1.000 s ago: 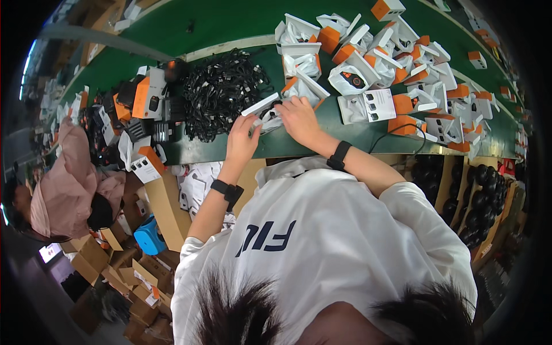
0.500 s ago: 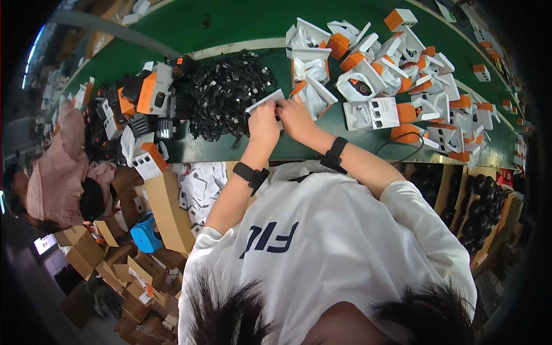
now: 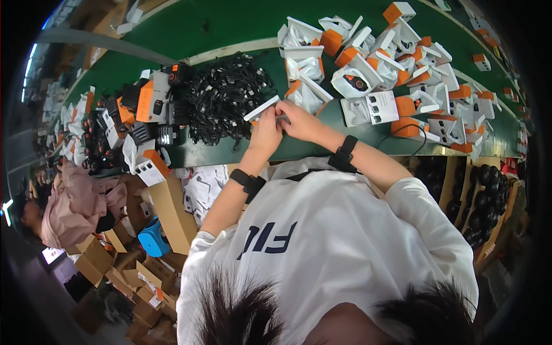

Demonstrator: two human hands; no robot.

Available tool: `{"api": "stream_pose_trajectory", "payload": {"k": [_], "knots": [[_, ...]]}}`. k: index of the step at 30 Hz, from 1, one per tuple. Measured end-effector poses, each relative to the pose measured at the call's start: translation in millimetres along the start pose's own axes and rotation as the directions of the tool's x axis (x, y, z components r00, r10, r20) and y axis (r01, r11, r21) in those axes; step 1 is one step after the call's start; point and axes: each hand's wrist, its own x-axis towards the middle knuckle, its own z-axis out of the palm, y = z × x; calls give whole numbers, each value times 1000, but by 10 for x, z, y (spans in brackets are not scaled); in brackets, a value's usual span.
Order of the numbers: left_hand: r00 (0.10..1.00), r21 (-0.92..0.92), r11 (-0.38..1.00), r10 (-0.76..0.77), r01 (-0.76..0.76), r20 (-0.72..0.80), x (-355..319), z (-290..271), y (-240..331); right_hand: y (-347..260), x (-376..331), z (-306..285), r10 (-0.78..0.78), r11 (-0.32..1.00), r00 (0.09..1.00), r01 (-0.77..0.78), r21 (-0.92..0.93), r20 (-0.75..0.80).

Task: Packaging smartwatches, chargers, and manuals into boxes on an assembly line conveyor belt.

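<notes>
Both my hands are together at the table's near side, closed on a small white box (image 3: pixel 262 108). Its pale flap sticks up past the fingers, and the rest of it is mostly hidden. My left hand (image 3: pixel 265 137) wraps the box from the left. My right hand (image 3: pixel 299 122) pinches at its right side, fingers bent. Just left of the box is a heap of black cables (image 3: pixel 221 100). Right behind my right hand stands an open white-and-orange box (image 3: pixel 310 96) with a white plastic bag in it.
Many open white-and-orange boxes (image 3: pixel 379 108) crowd the right of the green table (image 3: pixel 230 29). Black devices and an orange-sided box (image 3: pixel 150 102) lie left of the cables. Below stand cardboard cartons (image 3: pixel 172 213), white leaflets (image 3: pixel 205 187) and a blue stool (image 3: pixel 153 237). Another person (image 3: pixel 80 201) is at left.
My hands stay on the box, shifted slightly, and its flap is tilted a little differently. The person at left has lowered the raised arm. The whole view has moved a little.
</notes>
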Motion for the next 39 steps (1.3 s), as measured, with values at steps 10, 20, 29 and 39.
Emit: {"api": "stream_pose_trajectory", "payload": {"k": [10, 20, 29, 39], "knots": [[990, 151, 984, 82, -98, 111, -150, 56, -81, 101, -179, 72, 145, 977, 965, -105, 185, -219], [995, 284, 954, 102, -101, 13, -371, -68, -127, 108, -219, 81, -123, 939, 992, 113, -324, -10], [916, -211, 955, -267, 209, -300, -503, -230, 9, 74, -223, 85, -123, 930, 992, 112, -351, -11], [960, -168, 968, -216, 187, -176, -497, -92, -195, 90, -244, 117, -117, 940, 993, 102, -326, -24]]}}
